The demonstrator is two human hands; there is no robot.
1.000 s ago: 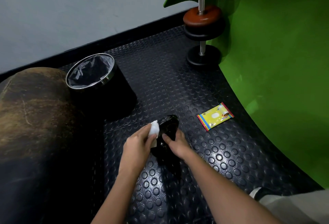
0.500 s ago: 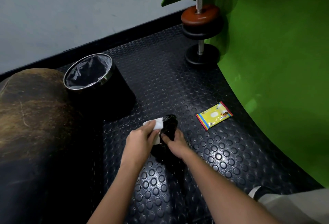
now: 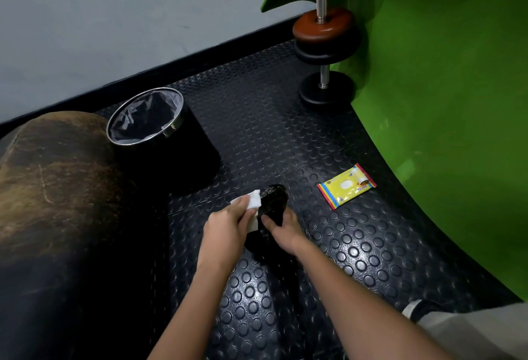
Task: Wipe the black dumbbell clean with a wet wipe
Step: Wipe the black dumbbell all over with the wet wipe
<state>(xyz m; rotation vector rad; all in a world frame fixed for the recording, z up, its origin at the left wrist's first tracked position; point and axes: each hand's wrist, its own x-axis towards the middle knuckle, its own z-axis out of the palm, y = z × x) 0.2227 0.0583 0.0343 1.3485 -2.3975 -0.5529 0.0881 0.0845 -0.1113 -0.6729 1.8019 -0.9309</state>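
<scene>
The black dumbbell (image 3: 273, 199) lies on the studded rubber floor in the middle of the view, its far head glossy and showing above my hands. My right hand (image 3: 283, 231) grips its handle from the right. My left hand (image 3: 228, 226) presses a white wet wipe (image 3: 253, 201) against the left side of that far head. The near head of the dumbbell is mostly hidden under my hands and in shadow.
A yellow wet-wipe packet (image 3: 346, 185) lies on the floor to the right. A black bin with a clear liner (image 3: 148, 119) stands to the left, beside a brown padded cylinder (image 3: 54, 188). An upright weight stack (image 3: 324, 53) stands by the green wall (image 3: 445, 102).
My left hand has slid the wipe along the left side of the dumbbell's far head, a little further out. My right hand keeps its hold; the dumbbell has barely moved.
</scene>
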